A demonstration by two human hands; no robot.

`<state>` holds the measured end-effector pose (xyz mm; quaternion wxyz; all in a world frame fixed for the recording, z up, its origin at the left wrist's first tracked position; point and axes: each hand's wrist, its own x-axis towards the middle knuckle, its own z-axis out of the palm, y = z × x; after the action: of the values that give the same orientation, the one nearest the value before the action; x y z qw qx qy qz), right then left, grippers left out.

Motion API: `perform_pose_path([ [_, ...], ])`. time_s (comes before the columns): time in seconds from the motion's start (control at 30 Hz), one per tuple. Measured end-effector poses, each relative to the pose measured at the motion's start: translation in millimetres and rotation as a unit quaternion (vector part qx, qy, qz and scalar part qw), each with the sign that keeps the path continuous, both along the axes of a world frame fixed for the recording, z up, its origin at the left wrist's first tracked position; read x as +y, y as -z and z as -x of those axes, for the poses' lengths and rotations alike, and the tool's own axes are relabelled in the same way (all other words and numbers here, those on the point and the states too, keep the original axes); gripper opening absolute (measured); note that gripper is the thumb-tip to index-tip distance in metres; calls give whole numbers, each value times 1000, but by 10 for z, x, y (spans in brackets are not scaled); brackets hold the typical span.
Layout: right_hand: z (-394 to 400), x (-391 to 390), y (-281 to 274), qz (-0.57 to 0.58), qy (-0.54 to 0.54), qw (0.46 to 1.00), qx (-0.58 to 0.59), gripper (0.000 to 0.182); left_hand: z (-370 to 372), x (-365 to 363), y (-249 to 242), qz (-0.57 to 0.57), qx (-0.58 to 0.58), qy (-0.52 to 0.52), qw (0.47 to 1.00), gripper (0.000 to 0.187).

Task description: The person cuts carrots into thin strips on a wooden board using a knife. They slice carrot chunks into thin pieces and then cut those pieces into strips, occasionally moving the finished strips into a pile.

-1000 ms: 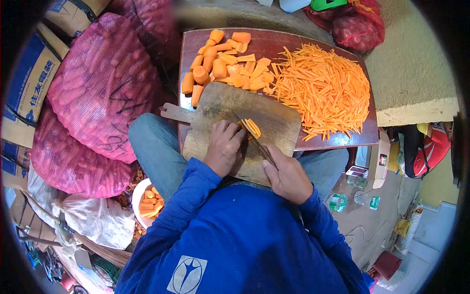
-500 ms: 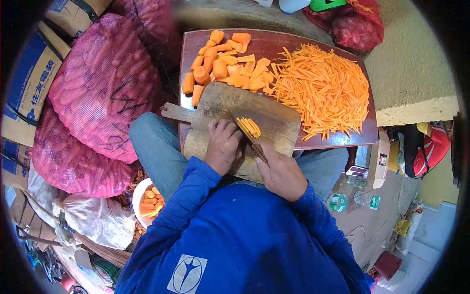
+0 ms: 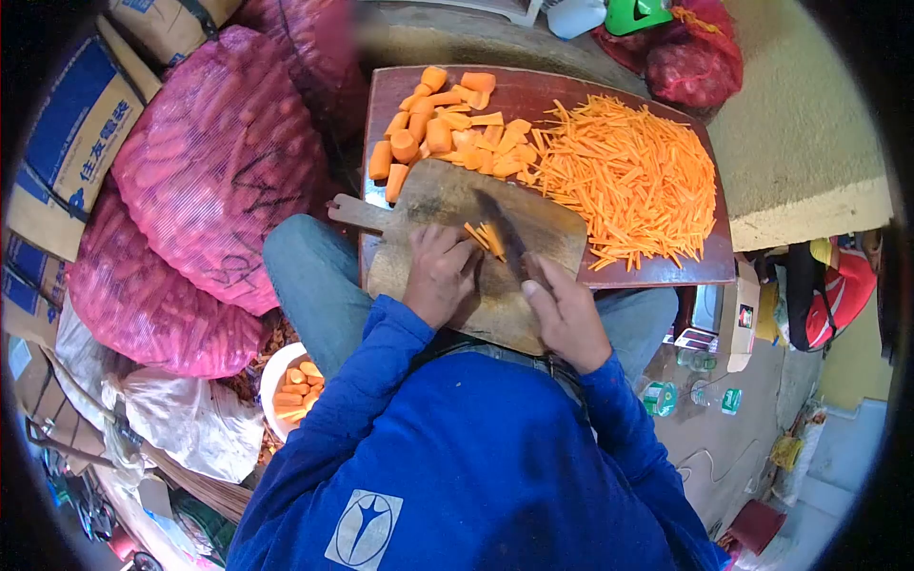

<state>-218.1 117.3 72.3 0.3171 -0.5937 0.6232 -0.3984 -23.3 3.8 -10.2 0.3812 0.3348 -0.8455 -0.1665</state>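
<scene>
A worn wooden cutting board lies tilted over the near edge of the red-brown table. My right hand is wrapped round the handle of a dark-bladed knife, its blade over the board's middle. Just left of the blade lie a few cut carrot sticks. My left hand rests on the board with its fingers bent and pressed together; whatever they hold, if anything, is hidden. Behind the board are carrot chunks and slices, and to the right a large heap of carrot strips.
Pink mesh sacks of carrots stand at the left, beside cardboard boxes. A white bucket of peeled carrots is by my left knee. Plastic bottles lie on the floor at the right, below a concrete ledge.
The knife has moved right, away from my left fingers, and its blade has turned. My right hand has shifted right with it. The carrot sticks beside the blade have spread apart.
</scene>
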Motion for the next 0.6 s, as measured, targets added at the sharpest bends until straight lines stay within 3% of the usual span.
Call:
perform_pose_path([
  [0.17,72,49,-100,-37,-22,999,0,35,37,3,-46,0,40,-6,999,17],
  [0.37,-92,66,-149,-120,-30,991,-48,37,18,-39,-64,-104,139,-71,982,12],
  [0.5,-106,19,-114,-77,-38,995,-46,38,-4,-3,-159,-51,39,-42,997,15],
  [0.6,-109,25,-235,-80,-31,995,-60,38,27,-36,-40,-30,48,-38,998,13],
])
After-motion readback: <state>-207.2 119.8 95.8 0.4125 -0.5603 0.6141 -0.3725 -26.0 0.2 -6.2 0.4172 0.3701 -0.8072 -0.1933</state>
